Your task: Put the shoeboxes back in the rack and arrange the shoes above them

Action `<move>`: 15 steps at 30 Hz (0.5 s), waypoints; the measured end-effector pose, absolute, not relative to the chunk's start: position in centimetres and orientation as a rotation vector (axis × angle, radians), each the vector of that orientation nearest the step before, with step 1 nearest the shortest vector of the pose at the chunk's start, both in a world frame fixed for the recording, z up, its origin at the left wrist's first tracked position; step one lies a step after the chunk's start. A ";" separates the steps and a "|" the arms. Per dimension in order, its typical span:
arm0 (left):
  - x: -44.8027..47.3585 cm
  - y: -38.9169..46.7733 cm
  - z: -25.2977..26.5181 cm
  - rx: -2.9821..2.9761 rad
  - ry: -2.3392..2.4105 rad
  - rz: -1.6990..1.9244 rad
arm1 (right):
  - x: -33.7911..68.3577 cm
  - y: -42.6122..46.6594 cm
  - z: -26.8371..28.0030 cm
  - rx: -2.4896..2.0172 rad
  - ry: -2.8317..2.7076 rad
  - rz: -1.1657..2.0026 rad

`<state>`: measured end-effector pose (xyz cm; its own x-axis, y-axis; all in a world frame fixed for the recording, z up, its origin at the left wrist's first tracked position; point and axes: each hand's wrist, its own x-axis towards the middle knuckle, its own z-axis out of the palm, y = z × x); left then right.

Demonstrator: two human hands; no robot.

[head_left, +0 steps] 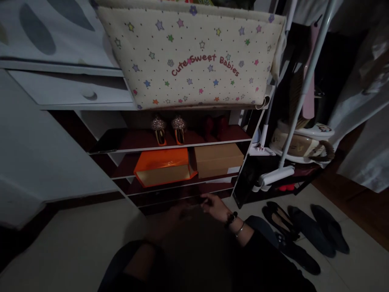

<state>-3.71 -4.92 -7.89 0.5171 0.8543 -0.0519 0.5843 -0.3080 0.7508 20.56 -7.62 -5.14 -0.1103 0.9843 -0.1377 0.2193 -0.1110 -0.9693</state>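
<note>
My right hand is in front of the lowest shelf of a shoe rack, with its fingers curled in and a dark bracelet and a metal bangle on the wrist. What it pinches, if anything, is too dark to make out. My left hand lies in deep shadow just to the left, and its fingers barely show. Above the hands, an orange box with one side open rests on a shelf beside a brown cardboard box. Glittery high-heeled shoes and dark red shoes stand on the shelf over them.
A cream fabric bin with stars sits on top, right of a white drawer. To the right, a long-handled white squeegee leans by a second rack. Several dark shoes lie on the tiled floor.
</note>
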 end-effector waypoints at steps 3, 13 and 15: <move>-1.8 -4.6 -7.1 1.933 1.095 0.593 | 19.7 -7.2 -3.9 -1.180 -0.957 1.491; 3.1 -6.1 7.9 1.214 0.343 1.225 | 19.1 -6.2 8.7 -0.344 -0.887 1.528; 3.2 -6.1 10.4 1.241 0.239 1.247 | 19.1 -6.2 11.1 -0.308 -0.991 1.463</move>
